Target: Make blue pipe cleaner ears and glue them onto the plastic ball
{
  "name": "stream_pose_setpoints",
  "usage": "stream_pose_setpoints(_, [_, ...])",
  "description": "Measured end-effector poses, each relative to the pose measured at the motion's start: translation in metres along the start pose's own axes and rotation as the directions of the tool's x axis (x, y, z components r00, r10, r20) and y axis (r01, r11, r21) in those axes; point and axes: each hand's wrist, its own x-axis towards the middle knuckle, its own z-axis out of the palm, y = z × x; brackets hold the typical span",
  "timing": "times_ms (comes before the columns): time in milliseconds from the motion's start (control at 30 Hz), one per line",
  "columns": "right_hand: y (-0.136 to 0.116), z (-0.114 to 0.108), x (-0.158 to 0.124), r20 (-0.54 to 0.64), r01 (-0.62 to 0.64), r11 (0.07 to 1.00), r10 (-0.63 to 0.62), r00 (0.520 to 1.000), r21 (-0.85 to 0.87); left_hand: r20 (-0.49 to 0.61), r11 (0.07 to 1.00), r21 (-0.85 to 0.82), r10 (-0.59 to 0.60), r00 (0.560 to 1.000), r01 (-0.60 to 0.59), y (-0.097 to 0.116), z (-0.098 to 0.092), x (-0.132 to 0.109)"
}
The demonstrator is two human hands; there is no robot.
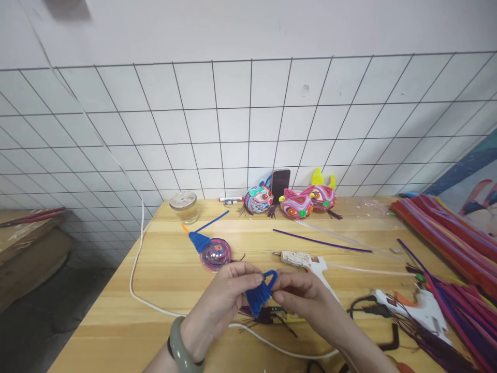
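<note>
Between my two hands is a blue pipe-cleaner piece [258,299], a flat, ridged triangle with a bent loop at its top. My left hand [229,290] pinches its upper left side between thumb and fingers. On the right, my right hand [306,295] has its fingers closed on the loop's end. A similar blue triangle [199,241], with an orange tip and a straight blue stem, leans on a round, shiny striped disc [216,254] to the left. Beneath my hands lie dark purple strands [256,314], partly hidden.
A white glue gun [303,258] and a second glue gun [413,311] lie to the right, near bundled pipe cleaners [446,233]. Striped animal figures [296,204], a phone [280,184] and a glass jar [184,208] stand along the back. A white cord [134,269] crosses the table.
</note>
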Motion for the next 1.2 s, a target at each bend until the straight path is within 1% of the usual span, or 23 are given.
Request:
stream_pose_setpoints(167, [-0.002, -0.005, -0.002, 0.037, 0.002, 0.998, 0.0, 0.999, -0.056, 0.011, 1.0, 0.0, -0.007, 1.0, 0.007, 0.001, 0.002, 0.0])
stream_pose_setpoints(300, [-0.003, -0.006, -0.003, 0.054, 0.004, 0.999, -0.001, 0.999, -0.047, 0.013, 1.0, 0.02, -0.02, 1.0, 0.019, 0.003, 0.004, -0.001])
stream_pose_setpoints(433, [-0.001, -0.005, -0.003, 0.037, 0.003, 1.0, -0.002, 0.999, -0.015, 0.023, 0.999, 0.011, -0.031, 0.999, 0.031, 0.002, 0.004, -0.003])
stream_pose_setpoints(567, [0.0, -0.003, -0.003, -0.003, 0.015, 1.0, -0.015, 1.0, 0.026, 0.019, 0.999, 0.038, -0.01, 1.0, 0.01, 0.002, 0.003, -0.003])
stream_pose_setpoints(667, [-0.002, -0.002, -0.004, -0.006, 0.016, 1.0, -0.016, 1.0, -0.012, 0.015, 0.998, 0.057, 0.016, 1.0, -0.017, 0.003, 0.003, -0.003])
stream_pose_setpoints(767, [-0.004, -0.002, -0.004, 0.02, 0.023, 0.998, -0.021, 1.0, -0.061, 0.008, 0.998, 0.055, 0.013, 1.0, -0.013, 0.004, 0.005, -0.003])
stream_pose_setpoints(867, [-0.005, -0.001, -0.006, 0.037, 0.027, 0.997, -0.025, 0.999, -0.071, 0.007, 1.0, 0.023, -0.002, 1.0, 0.001, 0.004, 0.006, -0.004])
stream_pose_setpoints(1067, [-0.006, 0.002, -0.007, 0.078, 0.035, 0.999, -0.035, 0.996, 0.007, -0.024, 0.995, -0.056, -0.087, 0.996, 0.086, 0.006, 0.011, -0.008])
stream_pose_setpoints(1200, [-0.005, 0.003, -0.005, 0.075, 0.046, 0.995, -0.053, 0.996, 0.087, 0.036, 0.987, -0.116, -0.108, 0.993, 0.112, 0.006, 0.014, -0.008])
